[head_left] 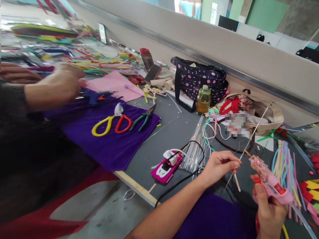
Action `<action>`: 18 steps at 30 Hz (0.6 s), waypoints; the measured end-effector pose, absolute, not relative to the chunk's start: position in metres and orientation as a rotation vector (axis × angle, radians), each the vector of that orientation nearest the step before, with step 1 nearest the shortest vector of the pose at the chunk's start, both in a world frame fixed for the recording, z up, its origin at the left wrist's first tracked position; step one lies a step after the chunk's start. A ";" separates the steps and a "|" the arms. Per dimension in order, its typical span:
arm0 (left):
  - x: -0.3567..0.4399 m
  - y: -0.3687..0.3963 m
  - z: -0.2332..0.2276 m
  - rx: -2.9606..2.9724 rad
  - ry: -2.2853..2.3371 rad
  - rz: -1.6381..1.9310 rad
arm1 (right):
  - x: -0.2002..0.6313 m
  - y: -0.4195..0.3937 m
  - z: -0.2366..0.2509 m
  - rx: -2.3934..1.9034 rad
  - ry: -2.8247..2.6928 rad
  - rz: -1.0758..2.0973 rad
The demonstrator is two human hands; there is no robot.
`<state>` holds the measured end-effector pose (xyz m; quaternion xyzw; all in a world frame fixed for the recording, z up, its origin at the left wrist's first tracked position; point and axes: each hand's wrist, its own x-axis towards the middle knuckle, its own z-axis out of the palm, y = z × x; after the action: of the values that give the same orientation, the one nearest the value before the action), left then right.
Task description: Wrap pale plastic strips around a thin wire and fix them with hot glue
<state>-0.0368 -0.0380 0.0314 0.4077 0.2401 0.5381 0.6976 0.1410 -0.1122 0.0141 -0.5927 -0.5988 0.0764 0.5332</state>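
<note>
Right hand (pixel 270 209) grips a pink plastic glue gun (pixel 270 181), left hand (pixel 219 165) pinches a thin stiff wire (pixel 251 136) near the oil-filled bottle (pixel 203 99).

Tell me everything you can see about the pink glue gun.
The pink glue gun looks plastic, with an orange-red trigger and a red mark on its body. The right hand grips its handle; it is tilted, nozzle up-left, touching the thin wire pinched by the left hand. A clear glue stick protrudes behind.
</note>
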 end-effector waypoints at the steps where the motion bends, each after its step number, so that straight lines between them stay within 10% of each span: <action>1: -0.037 -0.038 0.032 0.905 0.539 1.205 | 0.141 -0.112 0.014 -1.412 -1.427 0.187; 18: -0.037 -0.039 0.034 0.928 0.585 1.190 | 0.138 -0.112 0.019 -1.393 -1.408 0.150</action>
<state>-0.0373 -0.0392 0.0335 0.4148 0.2615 0.5322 0.6901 0.1378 -0.1116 0.0193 -0.5876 -0.5937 0.0633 0.5461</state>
